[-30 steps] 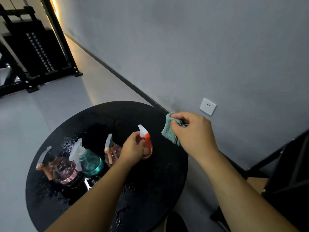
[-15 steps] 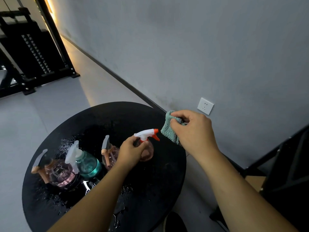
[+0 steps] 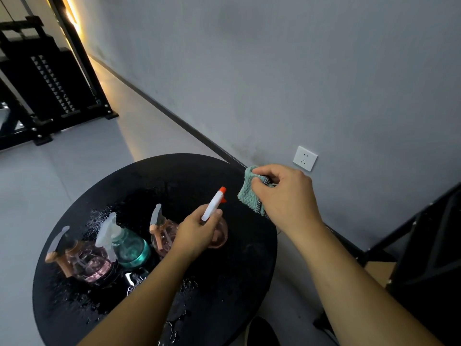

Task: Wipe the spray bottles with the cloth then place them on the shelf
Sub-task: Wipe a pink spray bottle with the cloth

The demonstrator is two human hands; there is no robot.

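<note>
While the left hand (image 3: 197, 236) grips the pink spray bottle (image 3: 219, 236) above the wet surface (image 3: 224, 283), nozzle exposed, the right hand (image 3: 287, 196) pinches the cloth (image 3: 247, 193), likely ready to wipe.

A single head-worn, wide-angle view looks forward and steeply down from above the person's forearms, close over a round black tabletop (image 3: 224, 283). It faces a grey wall (image 3: 274, 71) crossing from 11 to 3 o'clock, with floor (image 3: 62, 171) and a black rack (image 3: 50, 78) at 10 o'clock.
</note>
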